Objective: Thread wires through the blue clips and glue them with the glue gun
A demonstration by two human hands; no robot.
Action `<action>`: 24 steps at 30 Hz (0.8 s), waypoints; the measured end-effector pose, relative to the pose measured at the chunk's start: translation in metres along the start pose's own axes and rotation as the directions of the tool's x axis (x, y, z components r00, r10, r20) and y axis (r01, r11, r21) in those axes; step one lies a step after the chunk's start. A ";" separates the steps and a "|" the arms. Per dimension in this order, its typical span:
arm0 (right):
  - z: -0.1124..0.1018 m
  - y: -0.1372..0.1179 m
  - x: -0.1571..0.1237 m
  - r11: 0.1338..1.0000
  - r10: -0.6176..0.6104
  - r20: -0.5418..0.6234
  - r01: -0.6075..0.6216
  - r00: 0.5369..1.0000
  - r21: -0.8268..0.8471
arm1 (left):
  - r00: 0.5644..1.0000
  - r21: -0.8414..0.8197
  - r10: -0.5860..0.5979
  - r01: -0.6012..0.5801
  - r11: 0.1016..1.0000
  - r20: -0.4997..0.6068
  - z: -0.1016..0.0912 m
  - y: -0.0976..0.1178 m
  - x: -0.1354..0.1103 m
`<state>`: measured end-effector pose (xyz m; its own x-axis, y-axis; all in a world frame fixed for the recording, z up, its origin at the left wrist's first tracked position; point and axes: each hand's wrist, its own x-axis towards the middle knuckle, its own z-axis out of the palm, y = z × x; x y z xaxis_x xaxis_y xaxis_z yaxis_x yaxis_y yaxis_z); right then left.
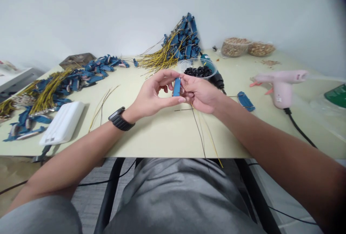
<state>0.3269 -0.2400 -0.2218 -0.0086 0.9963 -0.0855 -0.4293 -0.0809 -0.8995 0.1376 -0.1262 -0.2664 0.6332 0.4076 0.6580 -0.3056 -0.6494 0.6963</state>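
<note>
Between my two hands, above the middle of the table, is a small blue plastic part (pixel 176 87). My left hand (pixel 156 91) grips it from the left, thumb at its lower end and fingers at its upper end. From the right, the closed fingers of my right hand (pixel 198 91) hold the same part, and they hide some of it. Thin black and yellow wires (pixel 209 129) hang below my right hand towards the table's front edge. Just behind my hands stands a clear round tub (pixel 214 69) with many small black pieces (pixel 198 71).
A pink glue gun (pixel 282 82) and another blue part (pixel 245 101) are on the right. Wired blue parts are heaped at the back (pixel 186 39) and left (pixel 54 89). A white power bank (pixel 63 122) lies near my left forearm. A dark-green tool (pixel 213 71) lies behind the tub.
</note>
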 end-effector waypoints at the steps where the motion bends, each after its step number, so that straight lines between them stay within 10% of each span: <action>1: 0.000 0.001 0.001 1.000 0.002 0.003 -0.002 1.000 -0.004 | 1.000 -0.007 -0.011 0.011 1.000 0.002 0.000 0.001 0.000; 16: 0.000 -0.004 -0.002 0.999 0.004 0.017 -0.004 1.000 -0.049 | 0.994 -0.154 -0.107 0.109 0.982 0.022 -0.001 0.009 0.000; 24: 0.004 0.000 -0.005 0.993 -0.036 0.036 0.040 0.999 -0.114 | 0.922 -0.404 -0.379 0.318 0.858 -0.080 0.001 0.024 0.006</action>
<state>0.3235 -0.2453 -0.2193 -0.0253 0.9990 -0.0372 -0.3233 -0.0434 -0.9453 0.1349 -0.1392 -0.2459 0.6428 0.6734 0.3652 -0.3480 -0.1680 0.9223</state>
